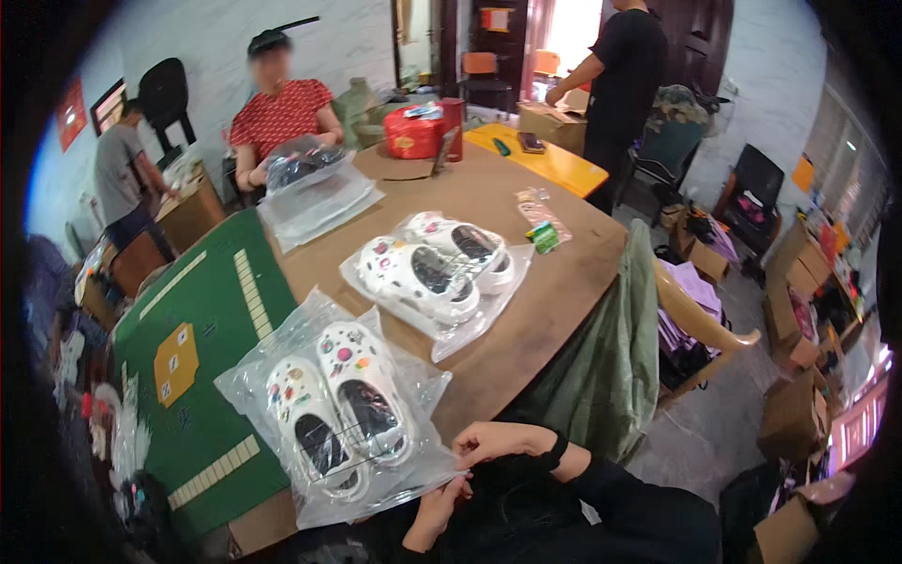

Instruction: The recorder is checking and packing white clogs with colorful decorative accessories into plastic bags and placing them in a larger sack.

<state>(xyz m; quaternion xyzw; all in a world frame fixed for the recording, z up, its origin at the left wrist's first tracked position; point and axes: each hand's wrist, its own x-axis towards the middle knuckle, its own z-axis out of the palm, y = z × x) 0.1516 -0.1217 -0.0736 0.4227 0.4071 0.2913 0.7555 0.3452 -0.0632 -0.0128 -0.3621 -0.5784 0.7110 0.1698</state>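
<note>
A clear plastic bag (423,470) lies at the table's near edge with a pair of white clogs (362,385) inside, decorated with colourful charms. My right hand (498,442) pinches the bag's near right edge between thumb and fingers. Just below it, my left hand (440,508) is closed on the same edge, partly hidden by the dark sleeve. Farther back lies a second bagged pair of white clogs (432,268), beyond both hands.
A green mahjong mat (216,329) with tiles covers the left side. Across the brown tabletop (554,310), a person in red handles a bag of dark shoes (305,167). A red bag (413,133) and small colourful packets (542,226) lie farther back. Cartons (794,414) stand at right.
</note>
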